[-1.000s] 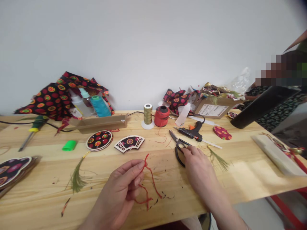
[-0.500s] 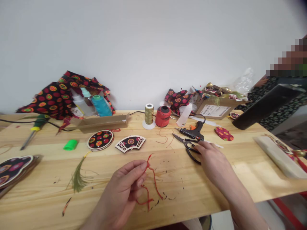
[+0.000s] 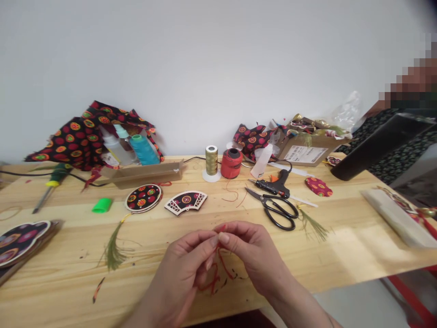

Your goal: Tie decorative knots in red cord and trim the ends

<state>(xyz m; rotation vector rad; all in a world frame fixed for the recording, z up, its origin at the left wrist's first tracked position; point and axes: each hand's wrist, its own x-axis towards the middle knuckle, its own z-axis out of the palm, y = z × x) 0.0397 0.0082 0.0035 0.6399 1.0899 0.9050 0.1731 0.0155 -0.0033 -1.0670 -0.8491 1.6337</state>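
Lower centre: left hand and right hand pinch red thread together, taut for fingertip work; scissors lie nearby.

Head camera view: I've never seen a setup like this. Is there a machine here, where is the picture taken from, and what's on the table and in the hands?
There is no machine here. These are a person's two bare hands, filmed by a camera worn on the head that looks forward and down. The left hand and right hand meet above the wooden table, and both pinch a short red thread between their fingertips. Beyond them lie black scissors, a glue gun, a gold spool and a red spool, plus a fan-shaped ornament and a round ornament. Patterned fabric is heaped by the wall. Another person is at the right edge.
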